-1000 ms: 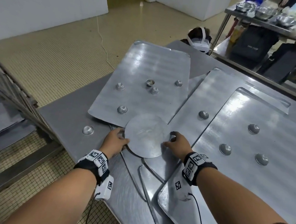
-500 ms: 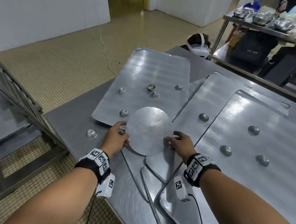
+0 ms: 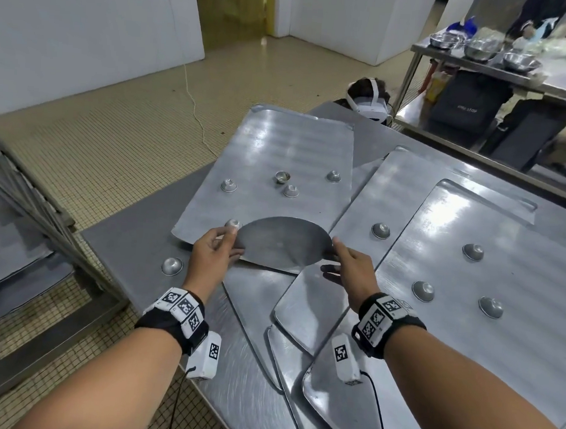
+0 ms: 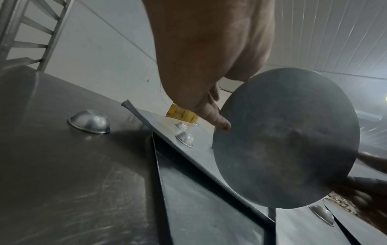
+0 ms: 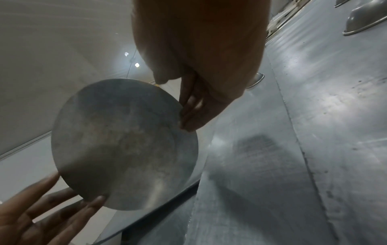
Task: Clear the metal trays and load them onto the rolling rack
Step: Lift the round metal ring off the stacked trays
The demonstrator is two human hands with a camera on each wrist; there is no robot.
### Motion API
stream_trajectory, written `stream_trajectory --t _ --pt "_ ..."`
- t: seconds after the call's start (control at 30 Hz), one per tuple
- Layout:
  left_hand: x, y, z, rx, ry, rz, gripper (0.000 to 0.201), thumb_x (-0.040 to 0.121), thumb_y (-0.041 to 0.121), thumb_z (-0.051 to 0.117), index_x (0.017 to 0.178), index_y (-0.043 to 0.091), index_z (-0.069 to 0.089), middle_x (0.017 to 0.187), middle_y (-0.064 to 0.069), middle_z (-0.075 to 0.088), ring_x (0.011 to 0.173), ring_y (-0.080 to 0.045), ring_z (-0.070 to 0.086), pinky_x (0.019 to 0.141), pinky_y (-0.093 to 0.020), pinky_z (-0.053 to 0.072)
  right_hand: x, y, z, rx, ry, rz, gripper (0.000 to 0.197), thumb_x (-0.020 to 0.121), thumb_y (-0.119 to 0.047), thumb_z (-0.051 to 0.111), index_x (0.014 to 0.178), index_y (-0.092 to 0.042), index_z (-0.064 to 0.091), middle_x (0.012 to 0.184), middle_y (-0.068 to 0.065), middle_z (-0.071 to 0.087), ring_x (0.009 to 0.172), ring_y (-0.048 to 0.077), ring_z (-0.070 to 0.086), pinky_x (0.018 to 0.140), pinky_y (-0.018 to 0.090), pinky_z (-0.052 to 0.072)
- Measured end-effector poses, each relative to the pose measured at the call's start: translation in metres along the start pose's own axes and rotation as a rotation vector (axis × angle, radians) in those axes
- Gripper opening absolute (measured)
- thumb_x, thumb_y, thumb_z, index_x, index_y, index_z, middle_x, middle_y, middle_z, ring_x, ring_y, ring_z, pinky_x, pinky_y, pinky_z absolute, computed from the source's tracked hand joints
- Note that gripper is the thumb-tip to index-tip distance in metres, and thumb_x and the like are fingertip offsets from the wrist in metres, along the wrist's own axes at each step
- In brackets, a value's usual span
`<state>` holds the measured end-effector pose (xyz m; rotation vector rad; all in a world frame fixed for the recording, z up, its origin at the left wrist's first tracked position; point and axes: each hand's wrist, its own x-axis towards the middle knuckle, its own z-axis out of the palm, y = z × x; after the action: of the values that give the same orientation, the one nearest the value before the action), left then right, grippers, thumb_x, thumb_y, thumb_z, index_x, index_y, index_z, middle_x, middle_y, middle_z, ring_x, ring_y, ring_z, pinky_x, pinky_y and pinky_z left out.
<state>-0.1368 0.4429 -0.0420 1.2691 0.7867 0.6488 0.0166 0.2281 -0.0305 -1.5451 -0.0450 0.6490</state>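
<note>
A round flat metal disc [image 3: 283,244] hangs tilted just above the overlapping metal trays. My left hand [image 3: 215,249] pinches its left edge, thumb on top and fingers beneath. My right hand [image 3: 348,265] pinches the right edge the same way. The left wrist view shows the disc [image 4: 289,140] from below with my left hand [image 4: 217,119] at its rim. In the right wrist view my right hand [image 5: 190,112] nips the rim of the disc [image 5: 123,145]. Small upturned metal cups [image 3: 290,189] lie on the far left tray [image 3: 279,147].
Two more large trays [image 3: 394,188] [image 3: 516,348] carry several small cups. One cup [image 3: 172,266] sits on the bare steel table [image 3: 128,253]. The rolling rack [image 3: 24,203] stands left of the table. Behind the table a person wears a white headset [image 3: 371,103], with bowls [image 3: 481,47] on another table.
Both hands have lifted the disc off the trays, where it lay flat, and carried it slightly away from me. It now hangs tilted, showing a darker face.
</note>
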Motion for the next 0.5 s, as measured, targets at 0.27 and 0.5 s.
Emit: stream_trajectory --t 0.27,0.5 --pt "-0.005 -0.009 -0.007 0.094 0.007 -0.034 0.025 0.083 0.035 0.079 0.101 0.02 0.069 0.087 -0.01 0.076 0.086 -0.025 0.073 0.088 -0.048 0.059 -0.009 -0.007 -0.013 0.096 0.004 0.026 0.04 0.091 -0.032 0.073 0.106 0.005 0.068 0.099 0.018 0.07 0.064 0.028 0.06 0.069 0.035 0.06" --pt "-0.018 -0.002 -0.003 0.213 -0.08 0.015 0.045 0.084 0.0 0.075 0.124 0.016 0.063 0.112 0.008 0.066 0.097 -0.017 0.067 0.068 -0.017 0.056 -0.019 -0.011 -0.018 -0.042 -0.03 -0.023 0.039 0.085 0.003 0.069 0.122 -0.007 0.061 0.091 0.015 0.067 0.072 0.025 0.066 0.068 0.036 0.062"
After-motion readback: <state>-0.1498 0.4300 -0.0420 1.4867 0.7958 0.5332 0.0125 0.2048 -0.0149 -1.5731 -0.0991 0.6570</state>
